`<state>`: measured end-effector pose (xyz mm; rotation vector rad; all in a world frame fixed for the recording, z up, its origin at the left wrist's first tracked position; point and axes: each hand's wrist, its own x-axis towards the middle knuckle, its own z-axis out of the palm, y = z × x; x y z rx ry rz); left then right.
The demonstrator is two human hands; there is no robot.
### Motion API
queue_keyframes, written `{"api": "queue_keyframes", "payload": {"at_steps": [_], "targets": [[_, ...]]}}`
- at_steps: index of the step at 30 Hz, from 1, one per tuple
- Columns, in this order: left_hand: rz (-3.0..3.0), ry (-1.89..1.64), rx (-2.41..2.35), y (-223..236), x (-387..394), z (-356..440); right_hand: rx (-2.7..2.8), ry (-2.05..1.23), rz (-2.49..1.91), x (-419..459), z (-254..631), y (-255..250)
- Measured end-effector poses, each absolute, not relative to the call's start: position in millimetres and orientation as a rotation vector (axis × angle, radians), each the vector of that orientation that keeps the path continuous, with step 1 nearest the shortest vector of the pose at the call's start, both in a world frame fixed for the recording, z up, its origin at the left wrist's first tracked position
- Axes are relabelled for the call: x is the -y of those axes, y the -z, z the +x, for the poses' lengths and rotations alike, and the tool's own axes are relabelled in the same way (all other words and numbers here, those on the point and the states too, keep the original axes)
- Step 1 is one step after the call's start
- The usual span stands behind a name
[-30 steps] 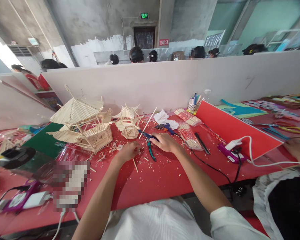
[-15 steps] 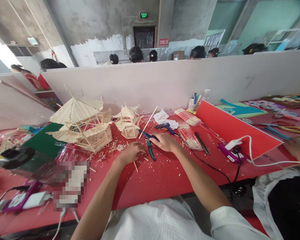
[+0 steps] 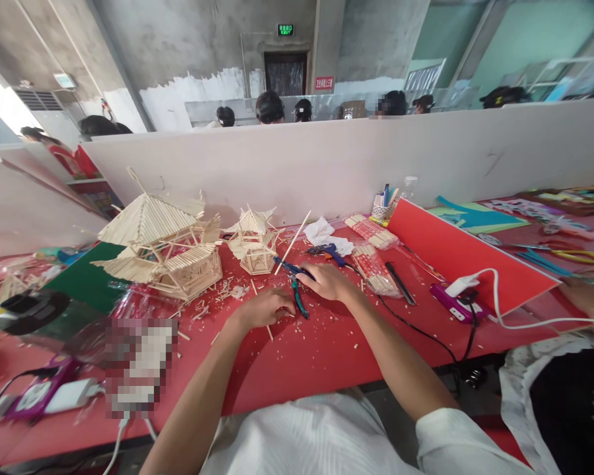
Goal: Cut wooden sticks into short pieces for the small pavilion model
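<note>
Stick [image 3: 268, 328] pinned on tabletop [image 3: 317, 349] under left hand [image 3: 264, 307] fingers — right hand [image 3: 327, 282] closed on pliers [image 3: 297, 290]; best kept flat.

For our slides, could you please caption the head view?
Left hand over a thin wooden stick, right hand on teal-handled pliers.

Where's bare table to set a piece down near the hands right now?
The barest patch is the red table near the front edge, between the two forearms, with only wood crumbs. Another lies right of the right hand, before the black cable. It is crowded behind the left hand: pliers, stick offcuts, the small stick pavilion and the stick packs.
</note>
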<state>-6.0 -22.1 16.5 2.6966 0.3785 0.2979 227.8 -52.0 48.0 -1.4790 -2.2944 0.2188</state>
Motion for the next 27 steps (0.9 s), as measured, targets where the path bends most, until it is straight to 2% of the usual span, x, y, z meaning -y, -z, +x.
{"api": "queue_keyframes", "payload": {"at_steps": [16, 23, 27], "targets": [[2.57, -0.151, -0.65, -27.5, 29.5, -10.5, 2.288, -0.242, -1.481, 55.9, 226.2, -52.7], [2.672, -0.228, -1.403, -24.6, 3.3, -56.7, 2.309, -0.241, -1.485, 55.7, 226.9, -54.5], [2.682, -0.327, -1.615, -20.6, 2.1, -68.1, 2.331, -0.231, -1.477, 54.9, 227.3, -52.9]]}}
